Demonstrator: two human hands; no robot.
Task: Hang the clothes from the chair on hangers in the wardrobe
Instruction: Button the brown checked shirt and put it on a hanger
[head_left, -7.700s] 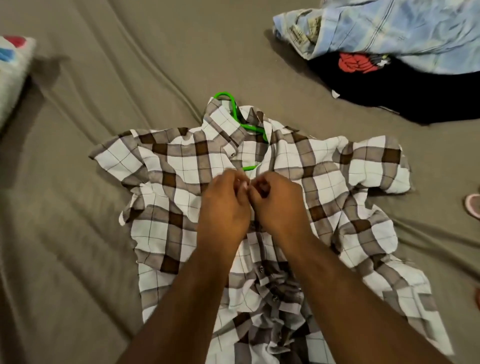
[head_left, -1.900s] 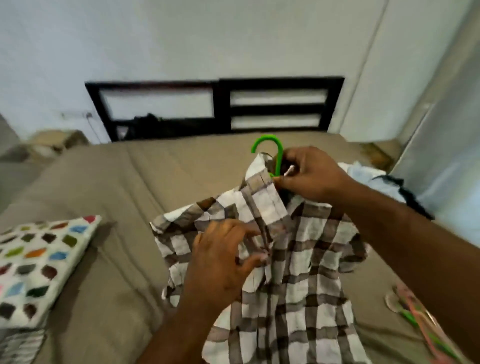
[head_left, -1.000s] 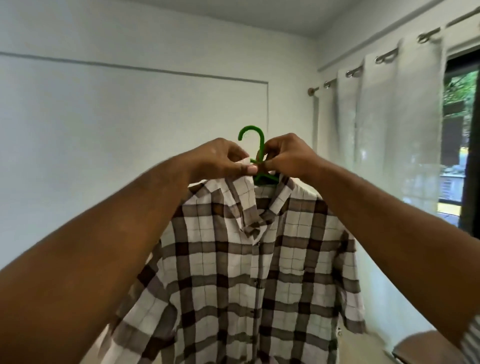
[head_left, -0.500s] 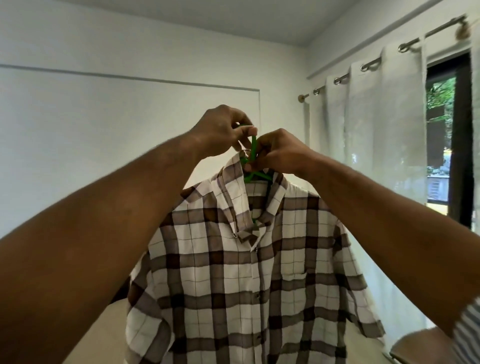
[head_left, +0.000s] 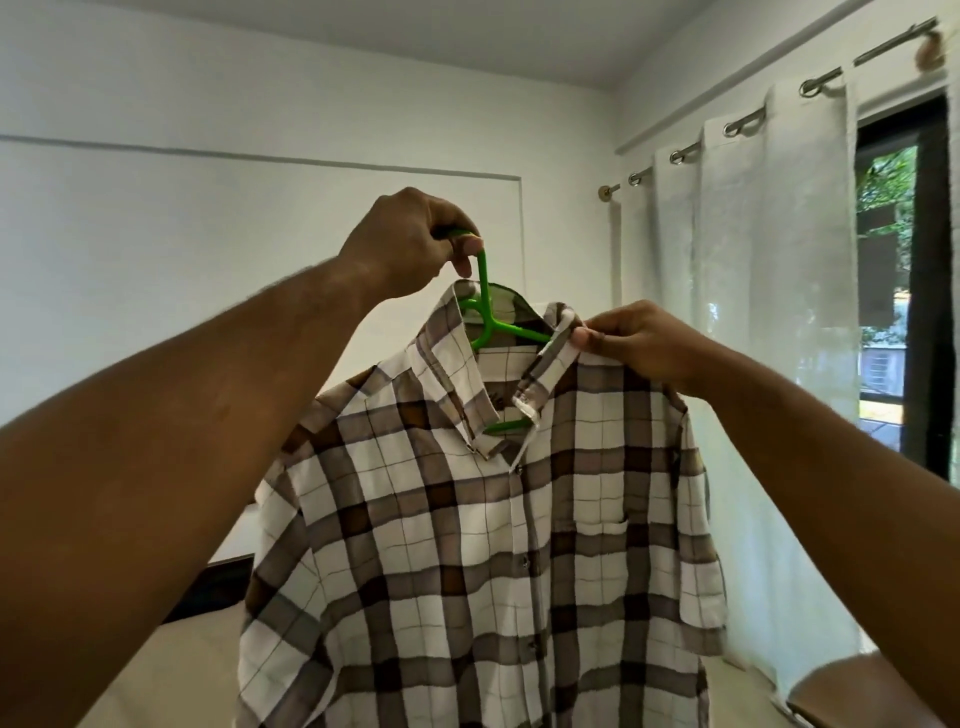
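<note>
A brown-and-white checked shirt (head_left: 483, 545) hangs buttoned on a green plastic hanger (head_left: 487, 312), held up in the air in front of me. My left hand (head_left: 410, 244) grips the hanger's hook, which is mostly hidden inside the fingers. My right hand (head_left: 631, 340) pinches the right side of the shirt's collar. The hanger's arms show inside the open neck. No wardrobe or chair is in view.
A white wall (head_left: 182, 208) with a recessed panel stands behind the shirt. White curtains (head_left: 753, 260) on a rod cover the right side, with a dark-framed window (head_left: 904, 270) beyond. A beige bed surface (head_left: 171, 670) lies low on the left.
The shirt went from lying on the bed to hanging in the air. In the last half second my right hand left the hanger's neck and moved right to the collar.
</note>
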